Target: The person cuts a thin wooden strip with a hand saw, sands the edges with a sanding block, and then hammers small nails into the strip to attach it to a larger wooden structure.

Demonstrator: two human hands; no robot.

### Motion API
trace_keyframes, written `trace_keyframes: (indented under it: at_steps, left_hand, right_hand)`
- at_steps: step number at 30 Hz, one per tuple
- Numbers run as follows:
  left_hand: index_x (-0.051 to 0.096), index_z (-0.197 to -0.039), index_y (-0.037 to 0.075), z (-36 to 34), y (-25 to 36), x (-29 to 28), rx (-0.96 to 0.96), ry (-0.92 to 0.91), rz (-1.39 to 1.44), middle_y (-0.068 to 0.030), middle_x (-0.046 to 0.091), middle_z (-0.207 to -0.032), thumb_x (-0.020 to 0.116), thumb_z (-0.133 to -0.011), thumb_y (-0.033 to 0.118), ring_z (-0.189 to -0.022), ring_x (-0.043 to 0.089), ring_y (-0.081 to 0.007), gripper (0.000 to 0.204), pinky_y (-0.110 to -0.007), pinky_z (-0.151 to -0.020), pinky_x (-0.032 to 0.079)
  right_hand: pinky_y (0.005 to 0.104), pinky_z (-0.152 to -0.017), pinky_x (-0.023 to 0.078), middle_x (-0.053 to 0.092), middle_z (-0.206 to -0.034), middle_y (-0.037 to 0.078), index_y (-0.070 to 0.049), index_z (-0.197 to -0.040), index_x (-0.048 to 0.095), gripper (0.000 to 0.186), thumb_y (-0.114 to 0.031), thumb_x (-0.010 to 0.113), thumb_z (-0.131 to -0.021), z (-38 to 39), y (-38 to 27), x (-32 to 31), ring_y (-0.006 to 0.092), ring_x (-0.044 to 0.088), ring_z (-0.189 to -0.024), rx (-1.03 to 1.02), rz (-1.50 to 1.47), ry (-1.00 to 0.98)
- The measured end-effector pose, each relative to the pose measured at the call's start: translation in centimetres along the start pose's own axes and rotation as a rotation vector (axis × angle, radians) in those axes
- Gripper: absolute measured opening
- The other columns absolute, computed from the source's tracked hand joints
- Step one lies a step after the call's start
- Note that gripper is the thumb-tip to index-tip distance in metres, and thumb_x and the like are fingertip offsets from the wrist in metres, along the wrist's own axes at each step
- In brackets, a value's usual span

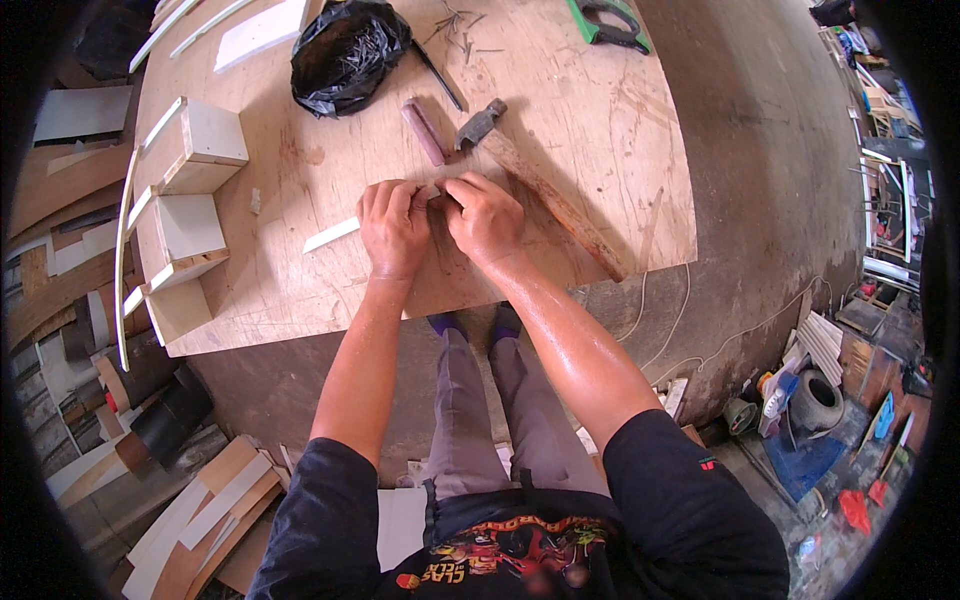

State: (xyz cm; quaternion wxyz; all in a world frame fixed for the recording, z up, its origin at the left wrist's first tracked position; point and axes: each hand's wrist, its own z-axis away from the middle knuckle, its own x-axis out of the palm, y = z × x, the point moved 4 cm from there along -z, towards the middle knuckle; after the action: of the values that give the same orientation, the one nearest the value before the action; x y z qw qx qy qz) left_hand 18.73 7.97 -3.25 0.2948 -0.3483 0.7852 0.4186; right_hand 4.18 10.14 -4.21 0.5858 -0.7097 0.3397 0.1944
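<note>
My left hand is closed around a narrow white strip of wood, whose one end sticks out to the left over the worktable. Close beside it, my right hand has its fingers pinched together at the strip's other end. Whatever sits between those fingertips is too small and covered to make out. Just beyond the hands lies a hammer with a rough wooden handle, its metal head pointing away. A short purplish-brown rod rests to the left of the hammer head.
Farther back sit a black plastic bag holding nails, a thin dark rod, loose nails and a green-handled saw. A stepped wooden assembly stands along the left edge. Wood offcuts pile up on the floor.
</note>
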Motion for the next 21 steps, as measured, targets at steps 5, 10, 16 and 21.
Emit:
trace_keyframes:
  at_steps: [5, 10, 16, 21]
  left_hand:
    - [0.067, -0.094, 0.009, -0.05, 0.39, -0.03, 0.052, -0.003, -0.063, -0.0055, 0.066, -0.093, 0.072, -0.09, 0.019, -0.092, 0.062, -0.0291, 0.011, -0.043, -0.089, 0.045]
    - [0.067, -0.094, 0.01, 0.05, 0.3, 0.12, 0.022, 0.008, -0.053, -0.0055, 0.066, -0.092, 0.071, -0.09, 0.018, -0.093, 0.062, -0.0289, 0.01, -0.043, -0.089, 0.045]
    - [0.068, -0.094, 0.01, -0.06, 0.47, -0.08, 0.035, -0.005, -0.03, -0.0049, 0.066, -0.091, 0.072, -0.089, 0.018, -0.092, 0.062, -0.0283, 0.01, -0.043, -0.089, 0.045]
    - [0.069, -0.091, 0.01, -0.16, 0.47, -0.16, 0.042, 0.002, 0.012, -0.0045, 0.067, -0.09, 0.075, -0.087, 0.018, -0.09, 0.062, -0.028, 0.01, -0.042, -0.086, 0.046]
  right_hand:
    - [0.0428, -0.075, 0.056, 0.07, -0.098, 0.007, -0.011, -0.102, 0.075, 0.023, -0.007, 0.07, -0.079, -0.09, -0.2, -0.12, 0.0304, 0.07, -0.09, 0.001, -0.029, -0.017]
    - [0.044, -0.076, 0.057, 0.07, -0.096, 0.007, -0.011, -0.099, 0.074, 0.023, -0.005, 0.069, -0.077, -0.02, -0.4, -0.36, 0.0313, 0.07, -0.089, 0.013, -0.052, 0.018]
    - [0.0408, -0.07, 0.055, 0.071, -0.093, 0.006, -0.01, -0.095, 0.074, 0.016, -0.006, 0.07, -0.08, 0.05, -0.41, -0.66, 0.0309, 0.07, -0.084, -0.062, -0.085, 0.081]
    - [0.0408, -0.07, 0.055, 0.071, -0.092, 0.006, -0.009, -0.095, 0.074, 0.015, -0.007, 0.07, -0.08, 0.08, -0.19, -0.68, 0.031, 0.069, -0.083, -0.088, -0.081, 0.081]
